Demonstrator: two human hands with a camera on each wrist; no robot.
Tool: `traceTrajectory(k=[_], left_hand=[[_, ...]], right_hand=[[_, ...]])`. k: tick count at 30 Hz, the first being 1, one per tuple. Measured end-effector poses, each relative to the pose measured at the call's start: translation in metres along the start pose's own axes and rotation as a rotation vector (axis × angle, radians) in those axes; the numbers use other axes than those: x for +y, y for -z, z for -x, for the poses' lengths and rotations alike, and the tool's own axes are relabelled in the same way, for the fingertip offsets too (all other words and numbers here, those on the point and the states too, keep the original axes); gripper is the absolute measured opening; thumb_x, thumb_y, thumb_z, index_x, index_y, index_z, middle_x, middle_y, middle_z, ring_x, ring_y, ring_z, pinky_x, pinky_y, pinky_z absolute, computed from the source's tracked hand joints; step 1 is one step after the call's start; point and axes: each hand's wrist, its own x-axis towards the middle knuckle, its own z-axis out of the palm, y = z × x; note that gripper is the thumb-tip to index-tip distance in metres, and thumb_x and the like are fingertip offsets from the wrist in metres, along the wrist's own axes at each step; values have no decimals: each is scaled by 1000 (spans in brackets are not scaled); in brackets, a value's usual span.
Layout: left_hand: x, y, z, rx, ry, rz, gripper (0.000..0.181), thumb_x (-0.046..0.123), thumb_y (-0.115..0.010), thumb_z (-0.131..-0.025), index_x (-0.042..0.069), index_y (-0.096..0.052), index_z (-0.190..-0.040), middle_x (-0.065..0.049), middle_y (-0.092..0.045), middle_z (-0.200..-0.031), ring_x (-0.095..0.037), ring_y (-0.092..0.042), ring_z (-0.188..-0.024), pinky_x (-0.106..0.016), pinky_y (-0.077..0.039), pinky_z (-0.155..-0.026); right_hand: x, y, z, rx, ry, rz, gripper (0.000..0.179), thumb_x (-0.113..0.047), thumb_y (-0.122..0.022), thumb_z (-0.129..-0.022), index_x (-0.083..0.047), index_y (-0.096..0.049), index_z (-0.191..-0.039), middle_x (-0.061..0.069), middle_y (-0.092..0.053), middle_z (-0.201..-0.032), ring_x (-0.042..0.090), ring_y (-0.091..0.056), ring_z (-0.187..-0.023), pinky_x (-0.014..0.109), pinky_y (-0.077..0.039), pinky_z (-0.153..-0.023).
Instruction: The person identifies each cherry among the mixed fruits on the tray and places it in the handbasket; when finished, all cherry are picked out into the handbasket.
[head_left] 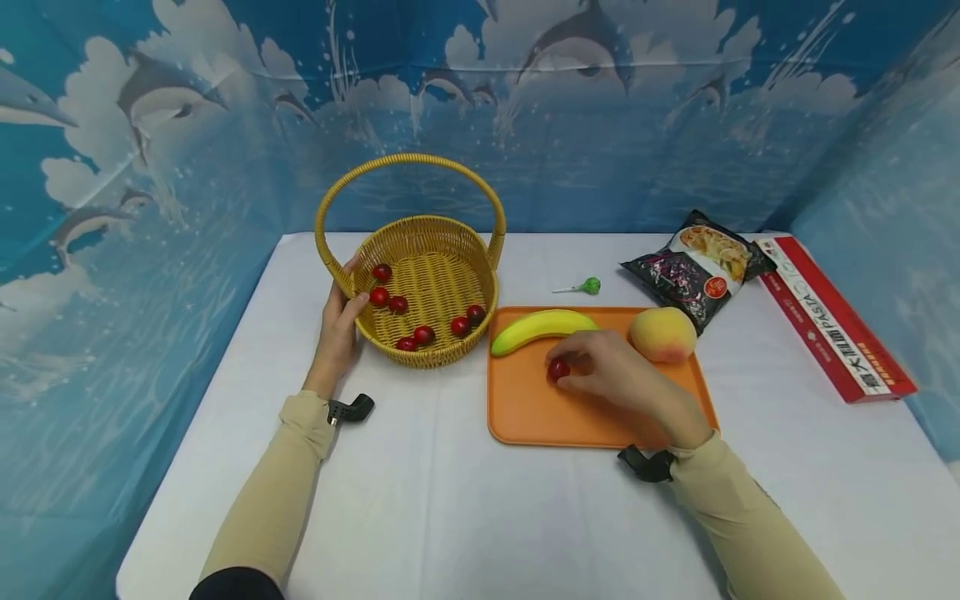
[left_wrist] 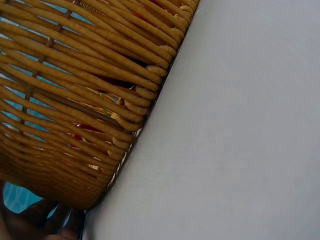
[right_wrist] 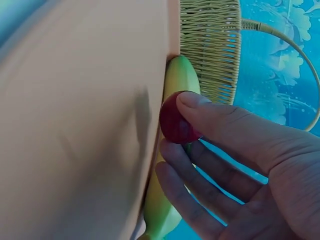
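A yellow wicker basket (head_left: 435, 287) with a tall hoop handle stands at the left of the white table, several red cherries (head_left: 423, 335) scattered inside. My left hand (head_left: 341, 325) grips its left side, thumb over the rim; in the left wrist view the woven wall (left_wrist: 65, 95) fills the upper left. Over the orange tray (head_left: 540, 421), my right hand (head_left: 611, 367) pinches one dark red cherry (right_wrist: 175, 120) between thumb and fingers. A banana (head_left: 536, 329) lies along the tray's far edge, just beyond that hand. At the tray's far right corner sits a peach (head_left: 663, 333).
Behind the tray lies a green lollipop (head_left: 591, 286). A black snack bag (head_left: 701, 267) is at the back right, beside a long red pasta box (head_left: 832, 317). Blue dolphin-print cloth (head_left: 420, 125) hangs behind the table and along both sides.
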Motion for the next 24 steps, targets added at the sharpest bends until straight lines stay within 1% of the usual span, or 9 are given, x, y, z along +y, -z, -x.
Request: traceTrajectory(k=[3, 8, 11, 14, 18, 22, 24], left_hand=[[-1, 1, 1, 0, -7, 0, 61, 13, -50, -108, 26, -35, -166, 6, -32, -172, -19, -28, -160, -42, -21, -132], [-2, 1, 0, -7, -4, -4, 61, 14, -50, -108, 27, -35, -166, 5, -32, -172, -20, -28, -160, -43, -23, -131], [-1, 2, 1, 8, -1, -9, 60, 12, -49, -108, 28, -37, -165, 6, -33, -171, -20, -29, -159, -43, -23, -131], [0, 2, 2, 12, 4, -7, 61, 11, -49, -108, 28, -37, -165, 6, -33, -172, -20, -28, -160, -42, -23, -131], [-1, 1, 1, -3, 3, 5, 62, 13, -51, -108, 28, -35, -166, 4, -31, -172, -21, -26, -160, -41, -24, -131], [-1, 1, -1, -4, -1, 2, 62, 11, -49, -108, 27, -34, -166, 3, -30, -173, -22, -26, -161, -42, -22, -131], [-1, 0, -2, -5, -4, 10, 62, 8, -48, -108, 24, -34, -166, 1, -29, -173, -23, -25, -161, -43, -22, -131]], right_hand=[[-3, 3, 0, 6, -14, -4, 34, -13, -88, -86, -12, -78, -119, 0, -77, -112, 22, -69, -104, 47, -59, -92], [-11, 13, -1, -12, -37, -41, 39, -14, -87, -87, -12, -77, -125, 2, -76, -117, 25, -70, -110, 49, -59, -96], [-18, 20, -5, -9, -18, -52, 40, -15, -87, -88, -11, -76, -126, 3, -76, -121, 25, -71, -111, 50, -59, -97], [-26, 23, -13, 23, 25, -36, 39, -14, -87, -87, -10, -77, -125, 2, -76, -118, 23, -70, -109, 49, -60, -96], [-37, 27, -27, 68, 75, -46, 37, -12, -86, -88, -9, -77, -124, 2, -77, -112, 22, -71, -104, 49, -61, -93], [-50, 31, -42, 65, 88, -81, 38, -13, -86, -89, -10, -77, -125, 2, -77, -115, 21, -72, -105, 48, -61, -93], [-55, 33, -51, 60, 95, -82, 38, -14, -86, -89, -10, -77, -126, 2, -77, -116, 21, -72, -106, 47, -62, -93]])
